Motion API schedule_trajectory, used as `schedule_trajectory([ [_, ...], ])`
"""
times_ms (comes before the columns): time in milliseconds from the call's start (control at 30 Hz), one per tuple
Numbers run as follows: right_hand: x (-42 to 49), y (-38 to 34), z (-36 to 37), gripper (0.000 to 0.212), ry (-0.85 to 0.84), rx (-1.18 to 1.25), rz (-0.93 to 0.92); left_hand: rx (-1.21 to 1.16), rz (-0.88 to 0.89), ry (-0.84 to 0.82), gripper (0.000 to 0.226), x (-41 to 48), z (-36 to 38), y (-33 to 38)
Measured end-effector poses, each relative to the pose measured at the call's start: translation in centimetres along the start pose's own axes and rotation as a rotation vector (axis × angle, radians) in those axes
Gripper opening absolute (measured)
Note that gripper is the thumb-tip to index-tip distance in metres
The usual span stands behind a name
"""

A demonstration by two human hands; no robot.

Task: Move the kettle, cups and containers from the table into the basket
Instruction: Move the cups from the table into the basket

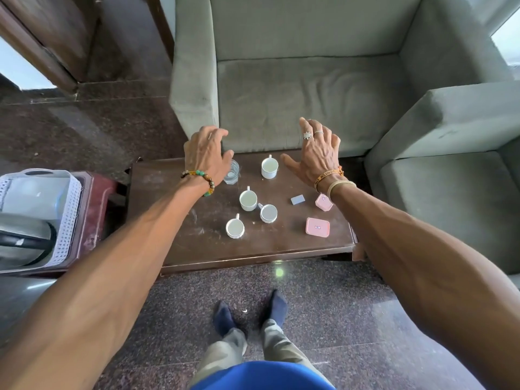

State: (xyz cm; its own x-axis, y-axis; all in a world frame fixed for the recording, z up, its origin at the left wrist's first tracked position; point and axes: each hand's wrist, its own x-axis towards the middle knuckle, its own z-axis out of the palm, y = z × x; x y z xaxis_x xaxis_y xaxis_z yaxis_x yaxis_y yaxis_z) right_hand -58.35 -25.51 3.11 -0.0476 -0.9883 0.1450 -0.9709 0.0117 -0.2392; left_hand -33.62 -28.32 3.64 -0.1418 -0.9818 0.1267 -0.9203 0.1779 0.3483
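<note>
Far cup [269, 167] sits between left hand [206, 153] and right hand [315, 156], seemingly untouched.

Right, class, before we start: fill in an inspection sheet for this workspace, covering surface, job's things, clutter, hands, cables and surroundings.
Surface: low dark wooden table, scuffed.
Job's things: four white cups, a glass, two pink containers and a small grey-blue box on the table; kettle already in the white basket at the left.
Clutter: nothing seen.
Hands: left hand above the glass, fingers loosely curled, holding nothing; right hand spread open above the table's far right side, holding nothing.
Cables: nothing seen.
Surroundings: grey armchairs behind and right of the table; basket on a red stool; speckled stone floor.
</note>
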Motion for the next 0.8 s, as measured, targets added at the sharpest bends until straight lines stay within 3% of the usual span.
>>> schedule_trajectory([
  [167,0.1,-0.8,2.3,0.09,-0.064,-0.008,-0.054,-0.025,-0.05,0.029,0.039,-1.1,1.1,-1.2],
  [567,-6.4,-7.0,12.8,0.09,-0.383,0.037,-0.063,-0.077,-0.194,-0.217,0.038,-8.0,6.9,-9.4],
  [800,-6.4,-9.4,15.1,0.091,-0.375,0.071,0.035,-0.163,-0.17,-0.303,0.039,-6.8,8.0,-11.7],
])
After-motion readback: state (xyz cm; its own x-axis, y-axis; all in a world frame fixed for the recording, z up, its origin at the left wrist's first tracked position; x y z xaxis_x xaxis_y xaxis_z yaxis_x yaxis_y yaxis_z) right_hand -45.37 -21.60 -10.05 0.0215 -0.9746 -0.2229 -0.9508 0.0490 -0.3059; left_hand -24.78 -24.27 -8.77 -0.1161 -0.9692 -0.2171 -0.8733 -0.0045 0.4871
